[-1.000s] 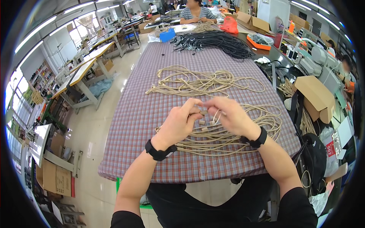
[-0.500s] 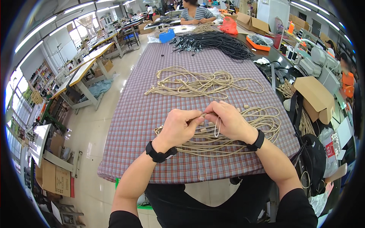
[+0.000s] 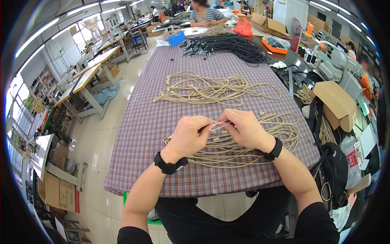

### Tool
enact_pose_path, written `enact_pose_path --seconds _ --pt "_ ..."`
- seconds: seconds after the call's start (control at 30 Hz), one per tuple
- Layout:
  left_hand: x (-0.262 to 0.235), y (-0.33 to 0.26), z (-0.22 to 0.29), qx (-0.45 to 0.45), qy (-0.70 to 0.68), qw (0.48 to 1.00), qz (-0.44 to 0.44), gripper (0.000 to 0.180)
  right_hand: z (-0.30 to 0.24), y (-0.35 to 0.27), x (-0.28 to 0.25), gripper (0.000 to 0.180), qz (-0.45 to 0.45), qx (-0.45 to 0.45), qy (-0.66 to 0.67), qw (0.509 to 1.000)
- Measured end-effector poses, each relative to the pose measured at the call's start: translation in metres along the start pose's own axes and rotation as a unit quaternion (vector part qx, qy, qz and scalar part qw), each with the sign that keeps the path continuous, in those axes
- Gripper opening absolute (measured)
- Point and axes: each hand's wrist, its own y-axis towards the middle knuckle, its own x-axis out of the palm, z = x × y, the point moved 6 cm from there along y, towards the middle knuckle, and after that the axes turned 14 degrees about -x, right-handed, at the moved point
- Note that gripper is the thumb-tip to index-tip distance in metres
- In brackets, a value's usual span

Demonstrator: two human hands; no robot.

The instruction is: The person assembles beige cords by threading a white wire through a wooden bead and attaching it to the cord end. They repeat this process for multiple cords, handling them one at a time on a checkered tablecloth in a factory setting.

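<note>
My left hand (image 3: 188, 136) is closed in a pinch, thumb against forefinger; a small beige tip seems to show there, but the fingers mostly hide it. Facing it, my right hand (image 3: 248, 128) pinches a thin white loop (image 3: 217, 126), which reaches across the gap to the left fingertips. Under both hands lies a bundle of beige cords (image 3: 284, 129), spread in long loops on the checked cloth. Short beige cylinders (image 3: 216, 139) rest on these cords below the fingers, and another beige cylinder (image 3: 262, 113) lies beyond my right hand.
Farther up the checked table (image 3: 138, 134) is a second bundle of beige cords (image 3: 219, 91). Black cords (image 3: 227, 46) are heaped at the far end, near a blue box (image 3: 176, 38) and a seated person (image 3: 207, 18). An opened carton (image 3: 335, 103) and a black bag (image 3: 335, 162) crowd the right side.
The white loop hung down below my right fingers; now it lies nearly level, pointing at my left fingertips. My fingertips have drawn slightly apart.
</note>
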Motion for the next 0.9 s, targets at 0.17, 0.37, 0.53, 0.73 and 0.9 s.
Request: enact_pose_path --seconds 0.17,0.37,0.53,0.73,0.9 --pt "-0.004 0.001 -0.001 0.002 0.014 1.0 0.0 0.005 0.001 -0.001 -0.003 0.008 0.013 0.025 -0.029 0.999" --pt "-0.01 0.007 -0.006 -0.068 -0.014 0.998 0.0 0.01 0.009 -0.001 -0.008 0.01 0.03 0.038 0.005 0.999" --pt "-0.009 0.005 -0.005 -0.11 -0.019 0.993 -0.026 0.011 0.007 0.001 -0.009 0.01 0.019 0.033 0.001 0.999" --pt "-0.007 0.005 -0.001 -0.081 -0.007 0.997 -0.011 0.01 0.005 0.001 -0.014 0.008 0.025 0.032 -0.033 0.999" --pt "-0.007 0.006 -0.007 -0.073 0.016 0.997 -0.013 0.011 0.01 -0.002 -0.007 0.007 0.008 0.037 -0.055 0.998"
